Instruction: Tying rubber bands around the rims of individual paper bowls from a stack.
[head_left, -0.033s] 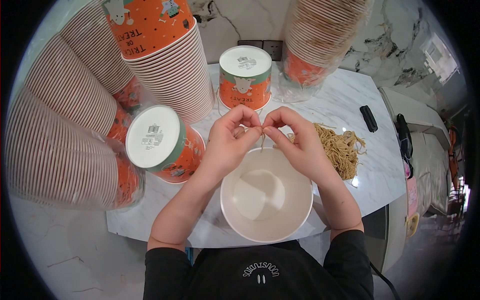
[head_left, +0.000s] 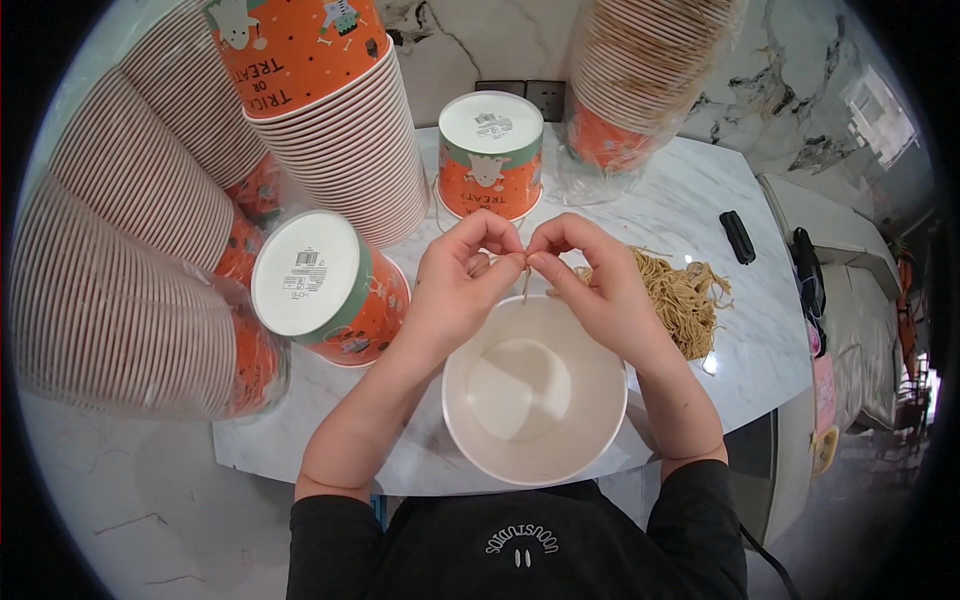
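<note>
Over the far rim of a white-lined paper bucket [head_left: 595, 420], my two hands meet fingertip to fingertip. My left hand [head_left: 462, 285] pinches a thin tan cord [head_left: 527, 288] between thumb and finger. Pressed close beside it, my right hand [head_left: 597, 292] pinches the same cord, and a short end hangs down over the bucket's rim. The fingers hide most of the cord, so whether it is knotted I cannot tell. The bucket stands upright, its mouth facing me. A heap of tan cords [head_left: 682, 305] lies just right of my right hand.
An orange bucket [head_left: 490, 175] stands upside down at the back, another [head_left: 330, 290] at left. Tall nested stacks of buckets [head_left: 340, 150] crowd the left, some in plastic wrap [head_left: 130, 310]; one wrapped stack [head_left: 640, 80] stands back right. A small black object [head_left: 737, 237] lies at right.
</note>
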